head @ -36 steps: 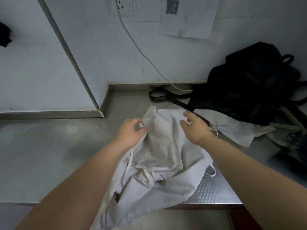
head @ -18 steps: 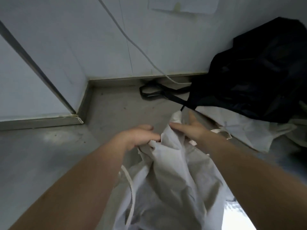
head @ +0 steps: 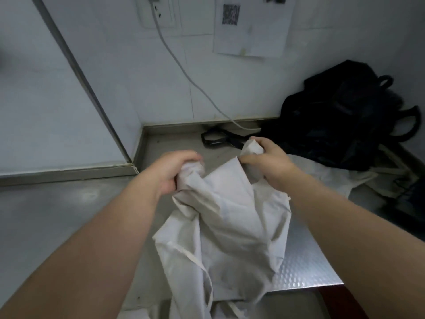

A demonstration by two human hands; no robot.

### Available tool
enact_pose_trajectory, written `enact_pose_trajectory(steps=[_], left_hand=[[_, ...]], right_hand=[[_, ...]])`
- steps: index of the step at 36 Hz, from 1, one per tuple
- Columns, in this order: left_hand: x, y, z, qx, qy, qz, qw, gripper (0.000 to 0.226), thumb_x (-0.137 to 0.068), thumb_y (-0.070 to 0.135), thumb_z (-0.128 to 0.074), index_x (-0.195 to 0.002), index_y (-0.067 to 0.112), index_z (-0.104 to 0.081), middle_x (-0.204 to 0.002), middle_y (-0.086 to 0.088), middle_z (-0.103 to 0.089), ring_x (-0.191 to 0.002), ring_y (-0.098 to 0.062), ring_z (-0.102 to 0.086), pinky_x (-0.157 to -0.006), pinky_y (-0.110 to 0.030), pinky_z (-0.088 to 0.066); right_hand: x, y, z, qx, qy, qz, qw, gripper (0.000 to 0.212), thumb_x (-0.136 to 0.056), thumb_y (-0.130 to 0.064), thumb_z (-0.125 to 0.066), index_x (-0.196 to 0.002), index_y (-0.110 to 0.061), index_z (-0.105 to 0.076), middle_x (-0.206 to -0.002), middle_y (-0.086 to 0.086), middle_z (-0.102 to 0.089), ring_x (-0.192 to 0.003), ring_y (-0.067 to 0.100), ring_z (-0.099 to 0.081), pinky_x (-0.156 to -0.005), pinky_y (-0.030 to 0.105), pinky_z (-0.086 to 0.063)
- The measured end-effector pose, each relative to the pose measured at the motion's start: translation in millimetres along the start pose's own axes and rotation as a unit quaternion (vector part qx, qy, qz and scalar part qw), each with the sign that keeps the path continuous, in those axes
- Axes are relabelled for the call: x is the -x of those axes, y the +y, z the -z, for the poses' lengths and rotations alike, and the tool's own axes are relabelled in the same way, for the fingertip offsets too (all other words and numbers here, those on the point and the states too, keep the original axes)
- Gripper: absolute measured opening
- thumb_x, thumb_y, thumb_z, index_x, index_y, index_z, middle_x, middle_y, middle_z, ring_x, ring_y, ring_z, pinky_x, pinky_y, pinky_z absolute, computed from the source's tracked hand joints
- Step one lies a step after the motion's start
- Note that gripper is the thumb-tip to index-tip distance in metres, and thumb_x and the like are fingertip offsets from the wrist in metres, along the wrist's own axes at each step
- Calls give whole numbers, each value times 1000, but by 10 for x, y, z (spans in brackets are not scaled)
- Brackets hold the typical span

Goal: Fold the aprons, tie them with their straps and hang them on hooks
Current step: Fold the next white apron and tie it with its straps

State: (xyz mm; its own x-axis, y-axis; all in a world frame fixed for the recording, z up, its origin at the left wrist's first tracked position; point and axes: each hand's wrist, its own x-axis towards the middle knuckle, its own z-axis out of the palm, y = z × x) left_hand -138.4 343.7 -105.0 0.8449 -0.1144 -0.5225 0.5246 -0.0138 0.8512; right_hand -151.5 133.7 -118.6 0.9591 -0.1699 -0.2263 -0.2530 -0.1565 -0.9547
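While crumpled, apron: left hand, right hand

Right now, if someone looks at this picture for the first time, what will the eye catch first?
First the pale apron, held up at the centre over the metal counter, its upper part gripped by the left hand and the right hand. Next, the black bag slumped against the wall at the back right.

Commercial kitchen: steel counter, tiled wall
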Motion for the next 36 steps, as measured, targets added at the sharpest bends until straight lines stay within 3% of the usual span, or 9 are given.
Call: enact_pose_trajectory(steps=[5,8,13,17,23,27,30,33,36], left_hand=[[494,30,-31,-38,1,3,999,25,-83,9,-66,-105,-4,-65,-104,-20,-67,-87,-29,-65,-72,-38,-57],[939,-109,-65,-44,23,0,999,31,-80,7,-69,-109,-5,-64,-101,-20,-70,-85,-28,-69,-71,-40,-58],[1563,-407,-171,-52,73,11,996,22,-80,6,-70,-100,-3,-65,-90,-16,-71,-79,-27,-70,-72,-42,-57],[1990,-645,-259,-38,78,16,996,19,-83,9,-66,-102,5,-64,-98,-12,-71,-87,-24,-67,-71,-35,-53],[2429,-883,-364,-2,169,-136,976,12,-85,12,-66,-96,11,-64,-89,-5,-70,-80,-20,-67,-70,-32,-53],[2795,-995,-387,4,246,-204,947,8,-83,7,-67,-80,14,-63,-83,-6,-67,-73,-21,-64,-70,-33,-54],[2965,-1001,-354,-12,301,-237,924,15,-82,5,-67,-73,15,-61,-76,-5,-61,-68,-19,-59,-50,-22,-53],[3078,-1004,-297,-41,343,-262,901,18,-82,6,-69,-69,15,-59,-72,-3,-58,-69,-18,-56,-39,-13,-43],[3146,-1036,-191,-94,400,-302,860,26,-82,17,-70,-61,12,-57,-64,-4,-51,-69,-15,-47,-42,-20,-38]], right_hand=[[360,-201,126,-19,6,55,998,11,-81,-9,-63,-86,-19,-63,-85,7,-60,-83,28,-59,-72,40,-49],[787,-253,288,36,7,102,994,5,-85,-11,-61,-89,-13,-61,-77,4,-56,-75,22,-54,-64,29,-45],[1423,-237,580,89,18,161,983,15,-91,-26,-56,-97,-11,-56,-85,4,-57,-76,16,-53,-63,27,-43],[1812,-189,733,145,24,161,976,28,-92,-40,-50,-102,-14,-56,-92,-2,-59,-89,18,-56,-79,33,-46],[2235,-167,886,191,25,158,969,50,-98,-45,-35,-124,-4,-50,-122,8,-54,-117,25,-48,-85,27,-31],[2597,-183,991,81,-38,161,983,24,-84,-44,-53,-83,-20,-52,-84,-4,-53,-81,16,-53,-71,31,-42],[2765,-218,1032,88,-85,185,975,22,-69,-36,-56,-73,-20,-41,-72,-5,-40,-63,11,-39,-57,28,-32],[2857,-255,1065,239,-16,239,941,22,-83,-20,-55,-72,-14,-37,-69,-2,-40,-64,16,-38,-61,30,-33],[2919,-220,1104,284,86,285,912,16,-86,-12,-48,-73,-9,-39,-65,0,-41,-71,24,-43,-61,32,-33]])
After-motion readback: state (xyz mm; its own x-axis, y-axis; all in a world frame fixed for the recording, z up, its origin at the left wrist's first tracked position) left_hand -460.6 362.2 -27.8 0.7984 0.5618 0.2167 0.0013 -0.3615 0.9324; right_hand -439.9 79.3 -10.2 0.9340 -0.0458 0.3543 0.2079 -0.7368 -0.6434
